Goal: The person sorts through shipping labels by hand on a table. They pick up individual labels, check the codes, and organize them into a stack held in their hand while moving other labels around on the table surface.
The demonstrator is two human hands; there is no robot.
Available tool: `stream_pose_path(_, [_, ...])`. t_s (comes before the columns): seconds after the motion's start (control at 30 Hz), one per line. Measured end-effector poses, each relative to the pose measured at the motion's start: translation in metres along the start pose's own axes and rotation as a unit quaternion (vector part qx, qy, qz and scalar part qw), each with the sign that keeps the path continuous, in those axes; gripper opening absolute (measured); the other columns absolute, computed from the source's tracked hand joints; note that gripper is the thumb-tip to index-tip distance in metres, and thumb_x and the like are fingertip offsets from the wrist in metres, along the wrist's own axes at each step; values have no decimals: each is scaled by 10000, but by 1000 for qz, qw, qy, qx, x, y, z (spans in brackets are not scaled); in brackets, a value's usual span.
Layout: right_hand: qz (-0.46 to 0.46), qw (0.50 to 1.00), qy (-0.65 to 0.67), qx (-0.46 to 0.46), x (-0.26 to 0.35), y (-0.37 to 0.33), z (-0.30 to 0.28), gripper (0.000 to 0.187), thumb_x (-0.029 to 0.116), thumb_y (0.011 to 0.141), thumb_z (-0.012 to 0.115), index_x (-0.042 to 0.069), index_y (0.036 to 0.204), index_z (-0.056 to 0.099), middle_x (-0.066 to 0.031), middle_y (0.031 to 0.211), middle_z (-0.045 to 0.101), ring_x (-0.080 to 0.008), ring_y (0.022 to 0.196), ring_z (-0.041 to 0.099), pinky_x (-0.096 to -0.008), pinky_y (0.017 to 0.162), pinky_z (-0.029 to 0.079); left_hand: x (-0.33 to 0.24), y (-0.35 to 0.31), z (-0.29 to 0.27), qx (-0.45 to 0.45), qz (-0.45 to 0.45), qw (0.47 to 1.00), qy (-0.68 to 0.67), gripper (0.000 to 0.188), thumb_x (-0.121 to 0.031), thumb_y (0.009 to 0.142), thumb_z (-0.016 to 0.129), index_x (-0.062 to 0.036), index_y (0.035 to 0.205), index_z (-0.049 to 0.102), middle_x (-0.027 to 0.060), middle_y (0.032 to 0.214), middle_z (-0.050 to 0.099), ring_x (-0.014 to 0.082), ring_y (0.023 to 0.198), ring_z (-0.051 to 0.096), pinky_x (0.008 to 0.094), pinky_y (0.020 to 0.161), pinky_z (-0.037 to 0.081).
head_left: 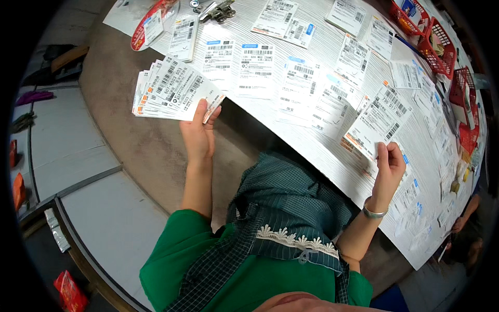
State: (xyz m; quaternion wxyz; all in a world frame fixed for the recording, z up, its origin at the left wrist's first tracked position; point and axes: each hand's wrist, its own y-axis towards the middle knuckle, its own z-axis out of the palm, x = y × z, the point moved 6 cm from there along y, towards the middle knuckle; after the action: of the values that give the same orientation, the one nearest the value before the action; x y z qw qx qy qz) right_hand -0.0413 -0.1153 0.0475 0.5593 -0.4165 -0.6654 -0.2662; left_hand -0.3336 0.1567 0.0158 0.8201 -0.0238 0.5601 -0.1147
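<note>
My left hand (200,132) grips a fanned stack of shipping labels (174,88), white with barcodes and orange marks, held out past the table's near edge. Between the thumb and fingers of my right hand (391,164) is the corner of a single shipping label (378,117). It lies over or just above a small pile on the table; whether it touches the pile I cannot tell. Laid out between the two hands are blue-marked labels (256,67), with another blue-marked label (299,88) nearer the right hand.
Labels cover much of the white striped table (270,112). Metal binder clips (218,11) and a red round package (150,26) are at its far left. Red plastic baskets (436,49) line the far right. Grey panels (78,130) stand to my left. Another person's arm (468,213) shows at right.
</note>
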Motion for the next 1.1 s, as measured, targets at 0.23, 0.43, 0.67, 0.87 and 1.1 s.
stream_pose_path(0.23, [0,996,3,-86,-9,-2,-26,140,95,836,579,53,715,522,40,652,489,-31,595,409,-168,528,303,8,1,5,10,-7,1000,-2,311,-21,860,497,60,1151,422,141,1055,533,184,858,600,262,654,557])
stream_pose_path(0.43, [-12,990,13,-141,-17,-10,-59,147,130,829,596,66,718,523,57,645,476,-18,571,367,-155,508,254,8,-2,14,29,0,1000,-1,315,-12,860,492,71,1155,417,154,1060,532,190,846,606,260,652,563])
stream_pose_path(0.67, [-1,980,43,-193,-34,-24,-96,130,97,837,579,57,725,528,55,647,471,-14,572,372,-153,501,255,19,-19,39,73,-15,997,23,306,-5,860,491,79,1148,427,156,1042,547,189,832,614,259,656,570])
stream_pose_path(0.87, [-7,971,35,-235,-43,-37,-124,139,99,838,582,51,719,527,57,638,464,-13,571,372,-156,504,254,27,-31,55,105,-29,993,49,314,-11,856,505,77,1148,429,157,1037,550,184,820,615,256,646,568])
stream_pose_path(1.1, [-3,958,75,-277,-56,-55,-149,158,102,844,578,48,705,528,55,629,460,-6,563,345,-164,493,238,36,-53,87,129,-44,988,69,310,-19,859,505,69,1147,431,153,1027,551,173,802,616,253,638,566])
